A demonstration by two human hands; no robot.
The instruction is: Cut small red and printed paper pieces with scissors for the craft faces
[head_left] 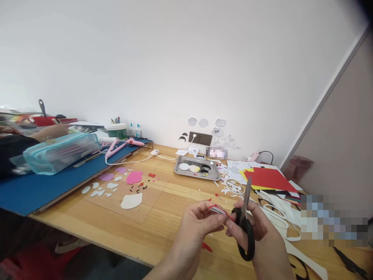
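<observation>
The left grip [195, 225] pinches a red-edged piece [218, 210] above the tabletop [163, 233]; the right grip [264, 233] clasps scissors [250, 233], blades [248, 193] upward, best kept clear of the fingers [215, 224] steadying the piece.

no legible lettering, green tub [117, 131] at nine o'clock from mid-view, its markings too small to read
</observation>
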